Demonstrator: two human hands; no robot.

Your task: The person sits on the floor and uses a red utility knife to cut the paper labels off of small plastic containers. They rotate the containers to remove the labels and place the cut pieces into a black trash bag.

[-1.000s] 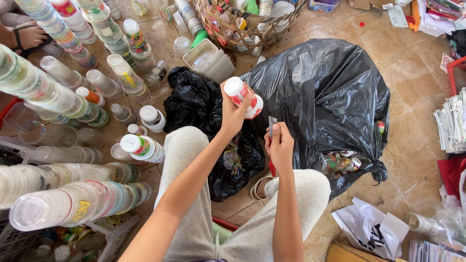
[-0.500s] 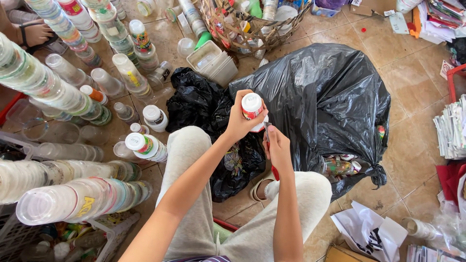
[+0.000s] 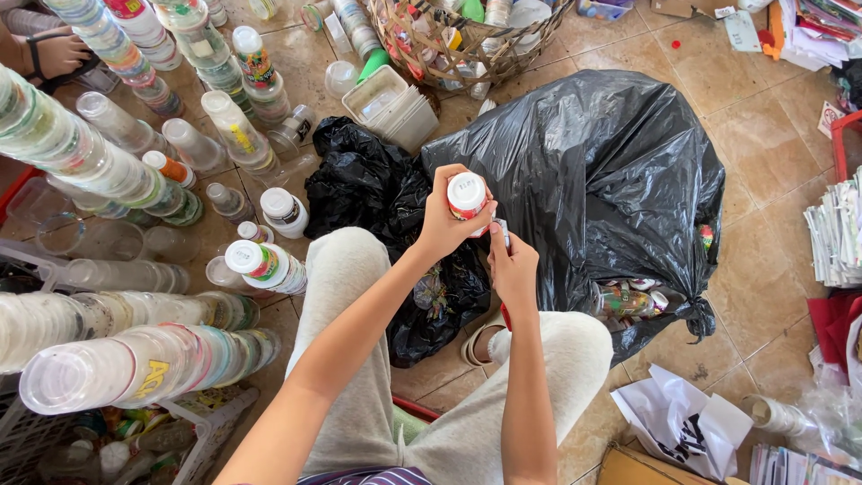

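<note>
My left hand grips a small white plastic bottle with a red label, its base turned toward me. My right hand is closed around a slim red-handled tool whose tip meets the bottle's side. Both hands hover over my knees, in front of a big full black rubbish bag and a smaller crumpled black bag.
Long stacks of clear plastic cups and white-capped bottles crowd the left floor. A wicker basket of bottles stands at the top, white tubs beside it. Papers lie right; another person's sandalled foot shows top left.
My left hand has brought the bottle down and toward my right hand, turning it so its base faces me. The right hand has stayed over my knee and now meets the bottle.
</note>
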